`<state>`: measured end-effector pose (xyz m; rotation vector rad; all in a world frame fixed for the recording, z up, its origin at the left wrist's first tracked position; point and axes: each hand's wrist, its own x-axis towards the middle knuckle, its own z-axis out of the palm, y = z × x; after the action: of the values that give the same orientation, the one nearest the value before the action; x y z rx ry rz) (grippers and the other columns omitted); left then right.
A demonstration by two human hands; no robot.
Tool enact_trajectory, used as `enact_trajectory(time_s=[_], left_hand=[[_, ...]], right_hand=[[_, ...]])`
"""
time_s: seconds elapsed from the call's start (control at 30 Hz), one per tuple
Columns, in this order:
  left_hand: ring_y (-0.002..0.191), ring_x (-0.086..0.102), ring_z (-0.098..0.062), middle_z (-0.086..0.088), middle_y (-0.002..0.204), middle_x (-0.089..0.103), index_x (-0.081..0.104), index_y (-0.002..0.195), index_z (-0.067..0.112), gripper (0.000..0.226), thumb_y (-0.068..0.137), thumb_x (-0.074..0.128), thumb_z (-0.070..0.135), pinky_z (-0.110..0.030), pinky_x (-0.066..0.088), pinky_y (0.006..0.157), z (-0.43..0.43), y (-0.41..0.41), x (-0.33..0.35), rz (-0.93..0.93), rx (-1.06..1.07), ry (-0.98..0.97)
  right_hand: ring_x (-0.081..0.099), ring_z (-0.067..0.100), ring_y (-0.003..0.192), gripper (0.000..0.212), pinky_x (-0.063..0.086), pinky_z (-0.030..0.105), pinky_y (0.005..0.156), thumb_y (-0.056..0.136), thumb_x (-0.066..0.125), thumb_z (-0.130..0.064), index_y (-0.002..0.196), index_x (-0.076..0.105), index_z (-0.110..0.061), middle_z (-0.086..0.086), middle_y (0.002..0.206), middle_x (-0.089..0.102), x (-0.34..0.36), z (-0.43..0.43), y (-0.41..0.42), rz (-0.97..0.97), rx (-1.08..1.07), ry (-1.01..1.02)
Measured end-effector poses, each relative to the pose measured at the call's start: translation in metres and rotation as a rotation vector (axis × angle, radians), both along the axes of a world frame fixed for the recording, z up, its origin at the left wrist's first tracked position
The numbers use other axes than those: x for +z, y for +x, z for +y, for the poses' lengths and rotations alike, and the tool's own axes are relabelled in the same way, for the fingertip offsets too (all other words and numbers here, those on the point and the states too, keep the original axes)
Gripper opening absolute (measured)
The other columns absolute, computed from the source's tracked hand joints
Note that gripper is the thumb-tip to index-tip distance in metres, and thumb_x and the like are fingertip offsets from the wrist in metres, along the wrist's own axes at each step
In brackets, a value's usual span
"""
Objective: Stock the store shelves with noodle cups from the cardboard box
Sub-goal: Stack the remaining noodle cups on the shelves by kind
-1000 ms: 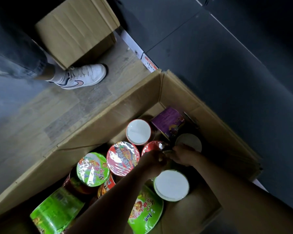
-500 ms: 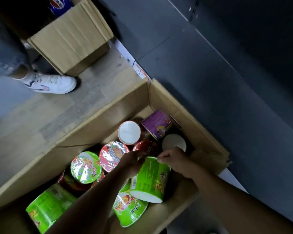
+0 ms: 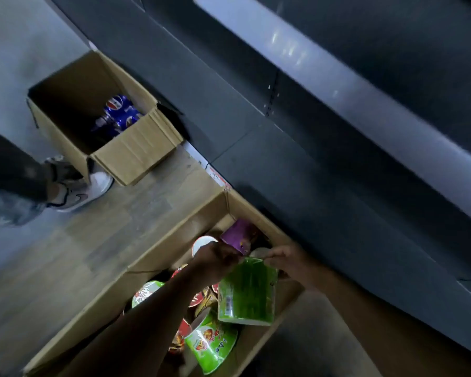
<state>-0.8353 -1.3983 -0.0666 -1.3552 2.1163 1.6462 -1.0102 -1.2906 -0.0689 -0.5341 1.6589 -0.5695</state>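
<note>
- Gripping the green noodle cup (image 3: 246, 292) at its far edge: left hand (image 3: 215, 261) and right hand (image 3: 291, 263), one pinching on each side.
- Cup tilted between the hands, above the open cardboard box (image 3: 161, 248), other noodle cups (image 3: 210, 346) underneath.

One view is logged, taken from a wide-angle camera worn on the head, pointed steeply down and rolled so the shelf (image 3: 297, 186) runs diagonally across the upper right, with the cardboard box (image 3: 174, 240) seen close below and the floor (image 3: 106, 240) at left.
</note>
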Motion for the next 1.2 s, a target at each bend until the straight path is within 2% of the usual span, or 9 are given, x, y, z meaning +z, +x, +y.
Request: enact_trajectory(time_s=[0.1,0.2,0.27,0.43,0.53,0.8,0.93,1.07,1.2], left_hand=[[0.082,0.065,-0.012,-0.006,0.089,0.074,0.075,0.077,0.038,0.019,0.065,0.07,0.051,-0.032,0.052,0.079,-0.006,-0.012,0.039,0.038,-0.01,-0.019],[0.055,0.055,0.011,0.018,0.052,0.063,0.076,0.084,0.006,0.01,0.077,0.078,0.014,-0.014,0.045,0.06,-0.008,-0.026,0.077,0.08,-0.007,-0.015],[0.046,0.052,0.012,0.02,0.045,0.058,0.071,0.073,0.006,0.008,0.077,0.075,0.001,-0.011,0.041,0.055,-0.006,-0.038,0.1,0.064,0.002,0.017],[0.056,0.058,0.006,0.02,0.052,0.063,0.068,0.047,0.038,0.038,0.069,0.083,0.011,-0.033,0.05,0.076,0.013,-0.058,0.157,0.108,-0.074,-0.007],[0.073,0.063,-0.014,0.008,0.062,0.069,0.072,0.055,0.029,0.03,0.076,0.078,0.008,-0.039,0.052,0.082,0.033,-0.068,0.201,0.122,-0.16,-0.028],[0.077,0.063,-0.008,0.002,0.075,0.072,0.069,0.06,0.029,0.019,0.072,0.082,0.024,-0.03,0.053,0.086,0.103,-0.107,0.322,0.13,-0.298,-0.185],[0.072,0.06,-0.002,0.012,0.069,0.068,0.071,0.066,0.028,0.013,0.075,0.079,0.031,-0.018,0.049,0.076,0.142,-0.127,0.381,0.163,-0.381,-0.25],[0.068,0.058,0.0,0.007,0.069,0.067,0.076,0.08,0.022,0.011,0.08,0.074,0.033,-0.016,0.045,0.067,0.184,-0.145,0.436,0.224,-0.49,-0.316],[0.058,0.054,0.002,0.015,0.056,0.062,0.073,0.071,0.027,0.011,0.081,0.073,0.031,-0.018,0.045,0.065,0.222,-0.16,0.479,0.281,-0.553,-0.338]], right_hand=[[0.056,0.022,0.087,0.02,0.042,0.034,0.077,0.089,0.06,-0.005,0.108,0.068,-0.001,0.015,0.095,0.065,0.046,0.001,-0.004,-0.003,-0.029,-0.061],[0.055,0.015,0.09,0.024,0.043,0.027,0.078,0.088,0.064,-0.009,0.11,0.067,0.0,0.011,0.099,0.065,0.092,0.006,-0.005,0.003,0.0,-0.148],[0.053,0.012,0.085,0.017,0.041,0.028,0.074,0.087,0.066,-0.011,0.102,0.071,-0.004,0.006,0.092,0.063,0.12,0.012,-0.005,0.068,0.028,-0.192],[0.061,0.012,0.086,0.02,0.051,0.034,0.082,0.086,0.067,-0.015,0.102,0.073,-0.005,0.013,0.1,0.072,0.18,0.042,-0.016,0.202,-0.085,-0.192],[0.065,0.009,0.081,0.016,0.053,0.036,0.084,0.086,0.068,-0.021,0.098,0.075,-0.013,0.003,0.089,0.074,0.219,0.07,-0.022,0.241,-0.089,-0.215],[0.066,0.006,0.087,0.018,0.052,0.027,0.089,0.085,0.069,-0.029,0.098,0.075,-0.018,-0.004,0.093,0.073,0.338,0.155,-0.042,0.411,-0.141,-0.253],[0.061,-0.002,0.078,0.019,0.047,0.007,0.068,0.085,0.069,-0.027,0.099,0.075,-0.016,-0.007,0.088,0.071,0.394,0.2,-0.057,0.509,-0.161,-0.291],[0.064,0.004,0.085,0.019,0.051,0.024,0.082,0.085,0.069,-0.027,0.097,0.076,-0.015,-0.004,0.091,0.072,0.44,0.247,-0.071,0.534,-0.219,-0.325],[0.065,0.005,0.087,0.014,0.052,0.028,0.087,0.085,0.069,-0.028,0.093,0.076,-0.02,-0.006,0.09,0.074,0.485,0.29,-0.082,0.59,-0.234,-0.324]])
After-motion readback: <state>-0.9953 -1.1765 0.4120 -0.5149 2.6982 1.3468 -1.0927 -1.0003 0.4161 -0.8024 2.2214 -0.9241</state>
